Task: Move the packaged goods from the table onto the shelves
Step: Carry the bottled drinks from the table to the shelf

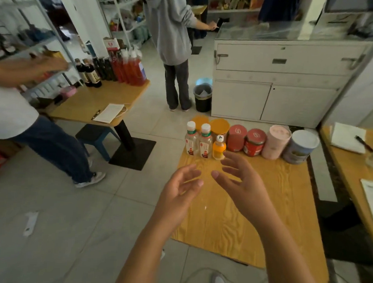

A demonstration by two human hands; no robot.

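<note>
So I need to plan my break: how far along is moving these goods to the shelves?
Done: nothing I can confirm from this view. In hand: nothing; left hand and right hand hover open above the table. Left: the whole far-edge row: clear bottles, small orange bottle, orange-lidded jars, red-lidded jars, pink canister, blue tin.

At the far edge of the table (264, 210) stand two tall bottles (205, 142) at the left, a small bottle (219, 147) just right of them, two jars (254, 142) in the middle and two canisters (276, 142) at the right.
</note>
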